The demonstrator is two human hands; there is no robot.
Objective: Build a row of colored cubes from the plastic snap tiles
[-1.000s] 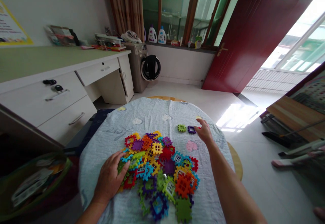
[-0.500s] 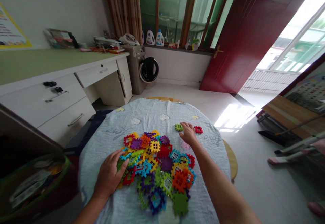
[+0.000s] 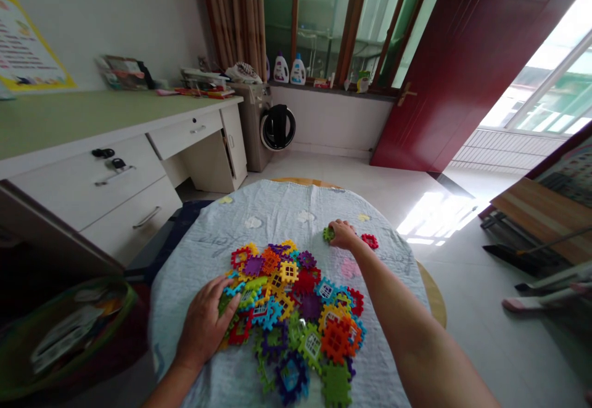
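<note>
A heap of interlocking plastic building pieces (image 3: 311, 306) in many colours lies on the cloth-covered round table (image 3: 277, 208). My left hand (image 3: 208, 315) rests against the heap's left edge, thumb and fingers apart, touching the pieces there. Beyond the heap, my right hand (image 3: 343, 234) is curled over a small green building piece (image 3: 328, 233), its fingertips on it. That piece is partly covered by the fingers. Just right of this hand lies a red building piece (image 3: 370, 241) with an open middle.
A long desk with drawers (image 3: 124, 167) runs along the left. Below it stands a bin (image 3: 120, 315) with things inside. A washing machine (image 3: 254, 127), a red door (image 3: 435, 69) and a dustpan (image 3: 513, 260) are farther off. Someone's foot (image 3: 518, 304) shows at right.
My right hand has shifted slightly left onto the green piece, and its fingers have curled in. My left hand stays at the heap. The whole view has swung a little.
</note>
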